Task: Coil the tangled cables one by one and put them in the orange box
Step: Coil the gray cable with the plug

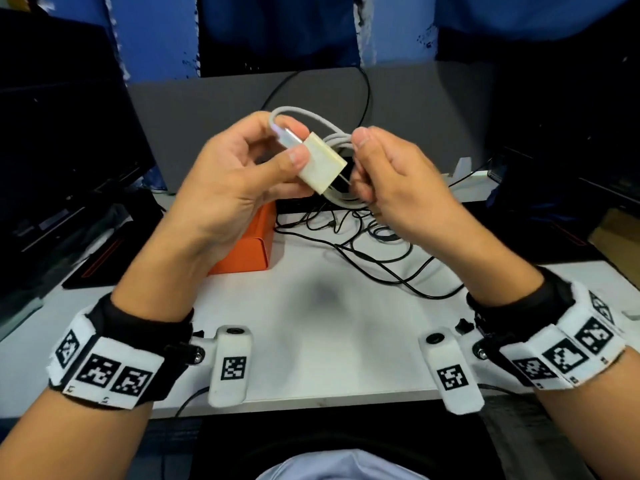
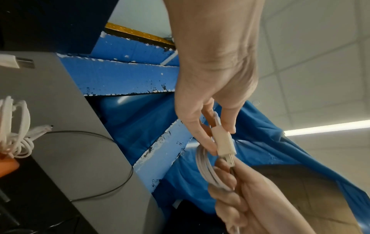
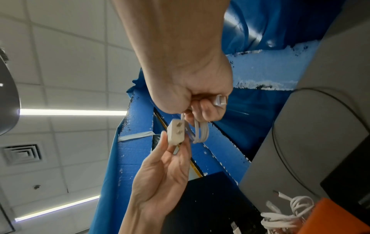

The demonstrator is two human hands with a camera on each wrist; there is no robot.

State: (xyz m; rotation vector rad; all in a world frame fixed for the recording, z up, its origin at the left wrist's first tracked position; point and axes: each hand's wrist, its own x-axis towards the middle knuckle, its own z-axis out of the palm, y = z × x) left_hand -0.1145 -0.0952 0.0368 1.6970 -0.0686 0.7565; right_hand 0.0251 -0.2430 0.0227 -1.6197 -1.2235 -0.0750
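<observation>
The left hand (image 1: 239, 161) pinches a small cream plastic plug adapter (image 1: 322, 164) while the right hand (image 1: 398, 178) grips the coiled white cable (image 1: 337, 138) beside it, above the white tabletop (image 1: 329, 306). Below lie an orange box (image 1: 256, 244) and tangled black cables (image 1: 374, 244).

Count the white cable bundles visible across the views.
2. One white coil is gripped by the right hand, its charger block pinched by the left hand. The other white bundle lies at the orange box, seen from the wrists. More may be hidden behind the hands.
</observation>
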